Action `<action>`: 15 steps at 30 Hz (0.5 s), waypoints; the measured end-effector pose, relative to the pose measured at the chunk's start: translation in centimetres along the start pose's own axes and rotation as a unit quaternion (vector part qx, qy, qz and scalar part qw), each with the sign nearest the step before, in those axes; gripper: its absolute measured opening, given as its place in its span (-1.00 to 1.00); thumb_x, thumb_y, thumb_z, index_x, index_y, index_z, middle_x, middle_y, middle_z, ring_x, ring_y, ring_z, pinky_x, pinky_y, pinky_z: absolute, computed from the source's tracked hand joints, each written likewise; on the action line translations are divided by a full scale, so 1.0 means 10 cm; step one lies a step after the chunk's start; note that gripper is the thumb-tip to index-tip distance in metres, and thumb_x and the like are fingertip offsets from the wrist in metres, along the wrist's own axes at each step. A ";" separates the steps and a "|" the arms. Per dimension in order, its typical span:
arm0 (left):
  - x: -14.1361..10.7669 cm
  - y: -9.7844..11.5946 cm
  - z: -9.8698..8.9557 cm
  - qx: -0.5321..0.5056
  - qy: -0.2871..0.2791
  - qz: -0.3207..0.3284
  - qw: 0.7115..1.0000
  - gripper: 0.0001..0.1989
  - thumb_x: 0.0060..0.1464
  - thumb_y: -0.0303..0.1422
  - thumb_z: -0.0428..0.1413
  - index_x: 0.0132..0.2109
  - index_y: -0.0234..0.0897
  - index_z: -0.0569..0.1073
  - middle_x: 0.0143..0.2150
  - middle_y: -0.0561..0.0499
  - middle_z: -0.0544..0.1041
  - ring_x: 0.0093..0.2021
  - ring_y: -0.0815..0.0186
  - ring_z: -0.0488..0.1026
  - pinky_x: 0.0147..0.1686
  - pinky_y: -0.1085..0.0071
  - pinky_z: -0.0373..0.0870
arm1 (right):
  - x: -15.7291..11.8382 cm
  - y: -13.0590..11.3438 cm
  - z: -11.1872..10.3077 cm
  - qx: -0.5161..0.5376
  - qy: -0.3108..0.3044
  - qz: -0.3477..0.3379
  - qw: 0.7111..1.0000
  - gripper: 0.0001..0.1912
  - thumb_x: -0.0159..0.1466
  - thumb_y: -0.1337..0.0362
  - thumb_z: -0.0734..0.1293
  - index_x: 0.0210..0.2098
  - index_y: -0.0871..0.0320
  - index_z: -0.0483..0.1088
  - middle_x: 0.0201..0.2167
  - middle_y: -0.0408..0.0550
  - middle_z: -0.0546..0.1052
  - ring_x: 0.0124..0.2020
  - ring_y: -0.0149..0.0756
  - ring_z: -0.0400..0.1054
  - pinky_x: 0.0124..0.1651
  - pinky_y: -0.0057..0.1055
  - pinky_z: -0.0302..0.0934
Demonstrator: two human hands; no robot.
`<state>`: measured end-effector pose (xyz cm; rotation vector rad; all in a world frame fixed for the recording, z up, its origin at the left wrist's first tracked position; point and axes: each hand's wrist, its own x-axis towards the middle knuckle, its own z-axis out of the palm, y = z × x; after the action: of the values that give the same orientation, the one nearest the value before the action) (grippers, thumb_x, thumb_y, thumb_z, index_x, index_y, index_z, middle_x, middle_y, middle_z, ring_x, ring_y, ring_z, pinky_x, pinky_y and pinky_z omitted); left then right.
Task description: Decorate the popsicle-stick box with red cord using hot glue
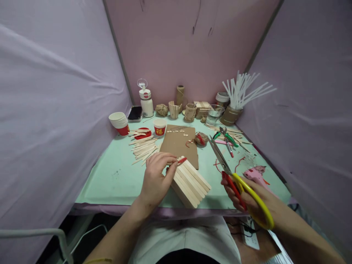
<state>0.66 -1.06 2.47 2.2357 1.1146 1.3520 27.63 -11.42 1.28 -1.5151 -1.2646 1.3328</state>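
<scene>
My left hand (158, 175) grips one end of a box-like piece built of wooden craft sticks (189, 181), which lies tilted near the table's front edge. Beside my fingertips, a red cord (182, 160) runs across that end of the sticks. On the right, my right hand (247, 196) is wrapped round scissors (233, 183) with one red and one yellow handle. Their blades point up and away, slightly parted, with nothing between them. Behind the stick piece is a brown cardboard sheet (178, 143) with small pale bits on it.
Loose craft sticks (144, 148) and paper cups (118, 121) are at the left. At the right lie green-handled pliers (226, 137) and a pink glue gun (255, 175). Glue sticks (242, 90) rise from a jar behind, near a clear water bowl (214, 115). A white bottle (147, 104) stands at the back.
</scene>
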 end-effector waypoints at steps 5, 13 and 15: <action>-0.04 -0.04 0.01 -0.008 -0.004 -0.012 1.000 -0.90 0.22 -0.43 0.07 -0.24 -0.22 0.49 -0.22 0.00 0.60 -0.13 0.25 0.49 -0.06 0.25 0.33 | -0.03 -0.08 0.02 -0.020 -0.019 -0.014 1.000 -0.48 0.17 -0.10 0.36 -0.03 0.12 0.39 -0.36 -0.04 0.42 -0.42 -0.31 0.30 -0.41 -0.40 0.22; -0.02 -0.04 0.02 0.002 0.023 0.009 1.000 -0.92 0.20 -0.43 0.10 -0.26 -0.24 0.49 -0.28 0.00 0.60 -0.19 0.26 0.49 -0.13 0.30 0.38 | 0.50 0.21 0.00 -0.529 0.219 0.024 0.820 -0.68 0.28 0.05 0.20 -0.31 0.19 0.36 -0.38 0.08 0.48 -0.38 -0.13 0.37 -0.38 -0.31 0.12; -0.03 -0.05 0.01 0.003 0.023 0.009 1.000 -0.92 0.20 -0.43 0.11 -0.27 -0.24 0.49 -0.29 0.00 0.59 -0.20 0.27 0.49 -0.13 0.30 0.38 | 0.55 0.35 0.00 -0.566 0.227 0.040 0.791 -0.66 0.31 0.06 0.19 -0.28 0.23 0.37 -0.34 0.15 0.50 -0.35 -0.09 0.40 -0.37 -0.31 0.13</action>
<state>0.47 -0.96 1.98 2.2359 1.1178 1.4163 28.20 -6.97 -3.41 -2.4828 -1.7559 0.0384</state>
